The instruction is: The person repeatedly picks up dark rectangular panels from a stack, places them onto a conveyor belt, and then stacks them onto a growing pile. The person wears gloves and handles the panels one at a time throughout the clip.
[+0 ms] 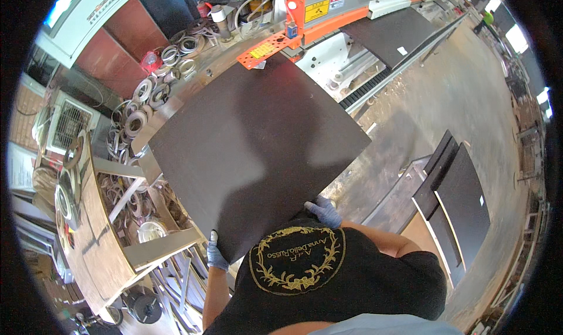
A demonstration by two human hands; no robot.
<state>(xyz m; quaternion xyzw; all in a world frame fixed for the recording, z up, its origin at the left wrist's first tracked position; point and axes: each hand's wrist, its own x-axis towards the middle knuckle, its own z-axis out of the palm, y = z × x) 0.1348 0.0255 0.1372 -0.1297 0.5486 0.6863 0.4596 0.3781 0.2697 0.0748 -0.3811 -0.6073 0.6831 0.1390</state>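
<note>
A large square dark panel (pixel 205 141) lies in front of me, turned cornerwise, with the shadow of a head and shoulders across it. My left hand (pixel 217 254), in a grey-blue glove, grips its near left edge, thumb on top. At the near right edge my right hand (pixel 325 212), gloved alike, holds on too, fingers partly hidden beneath the board. The panel's far corner reaches under the perforated orange plate (pixel 264 50) of a machine (pixel 328 18). Whether the corner touches the plate, I cannot tell.
Another dark panel (pixel 390 36) sits farther along the machine, beside a black roller track (pixel 366 88). Several dark boards (pixel 463 206) are stacked at right. On the left stand a wooden table (pixel 97 247) and many rolls of edging tape (pixel 136 122). A distant person (pixel 487 19) wears bright green.
</note>
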